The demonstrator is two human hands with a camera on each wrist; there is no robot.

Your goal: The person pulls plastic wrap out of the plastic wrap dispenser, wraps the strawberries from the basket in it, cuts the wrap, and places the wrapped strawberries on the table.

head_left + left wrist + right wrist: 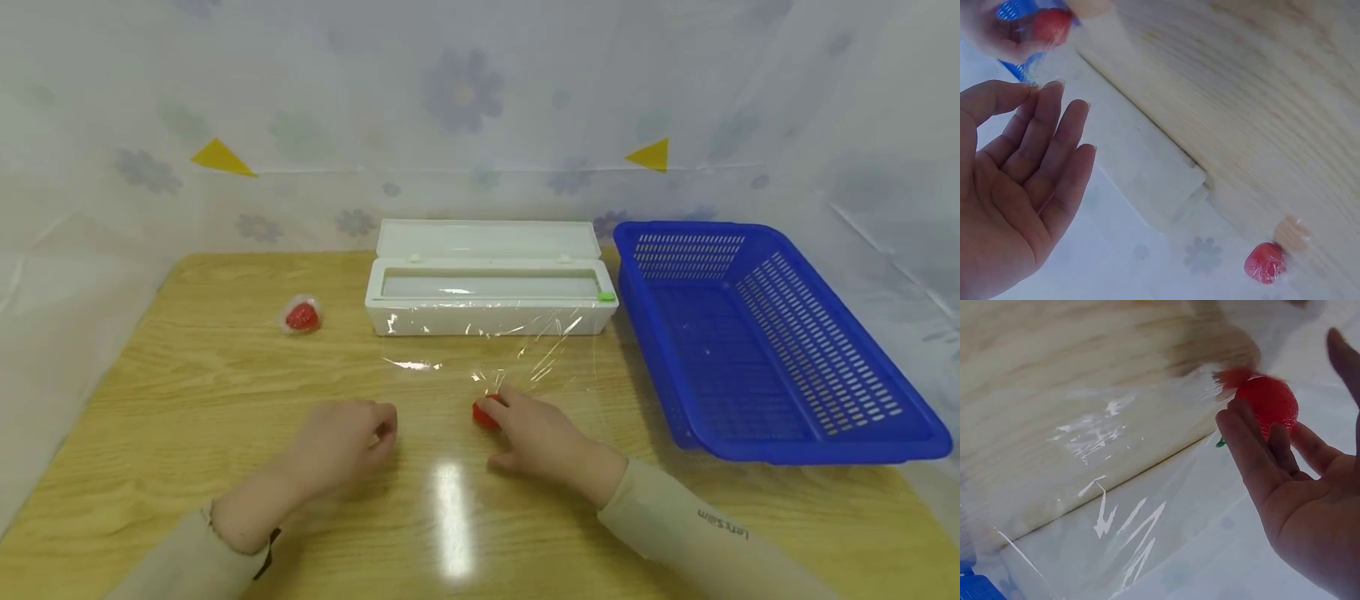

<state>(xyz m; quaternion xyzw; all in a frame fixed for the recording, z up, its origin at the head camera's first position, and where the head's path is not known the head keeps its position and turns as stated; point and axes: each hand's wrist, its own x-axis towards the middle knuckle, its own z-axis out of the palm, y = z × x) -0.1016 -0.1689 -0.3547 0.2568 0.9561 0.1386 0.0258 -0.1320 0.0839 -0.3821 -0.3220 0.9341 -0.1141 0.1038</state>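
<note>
The red strawberry-like piece [482, 416] sat low in front of the white box [491, 319], at the sheet of clear film [411, 365] spread from it over the tabletop [225, 375]. The right hand [546, 440] held it with bent fingers, the thumb standing apart; the left hand [341, 442] had thumb and forefinger together, apparently pinching the film's edge. Setting the piece down well called, I judged, for a light release straight upward, since film clinging to the fingers could have dragged it or raised creases, while the left pinch kept the sheet taut. Only the head view took in the whole box, its lid [487, 239] raised, and all of the blue basket [750, 358]. The left wrist view showed the meeting fingertips, which the head view left unclear, and the crinkled wrap around the second red piece [1265, 263]; the right wrist view alone gave the held piece's pitted skin.
</note>
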